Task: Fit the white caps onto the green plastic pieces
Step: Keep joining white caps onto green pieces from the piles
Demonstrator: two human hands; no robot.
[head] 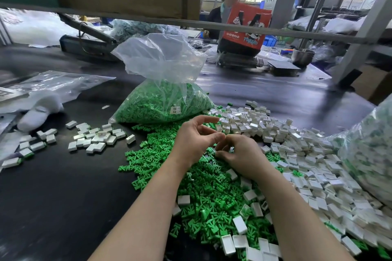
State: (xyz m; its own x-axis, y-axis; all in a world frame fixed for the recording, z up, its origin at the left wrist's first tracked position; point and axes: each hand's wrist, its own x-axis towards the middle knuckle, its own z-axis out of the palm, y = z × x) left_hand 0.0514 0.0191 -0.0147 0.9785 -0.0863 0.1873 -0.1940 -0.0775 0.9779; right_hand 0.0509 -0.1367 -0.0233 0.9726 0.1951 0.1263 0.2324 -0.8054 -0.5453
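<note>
Loose green plastic pieces (203, 186) lie heaped on the black table in front of me. To their right spreads a big pile of white caps (307, 154). My left hand (195, 140) and my right hand (241, 154) meet fingertip to fingertip over the green heap. My right hand's thumb and curled fingers pinch a small piece, of which only a white sliver shows. My left hand's index finger and thumb stretch out while its other fingers curl toward that spot. Whether they hold anything is hidden.
A clear bag of green pieces (161, 101) stands behind the hands. Capped white pieces (93, 137) lie scattered at the left near a white glove (38, 112). A filled bag (369, 150) bulges at the right. Across the table sit a person, a red bag (246, 25) and a metal bowl (303, 55).
</note>
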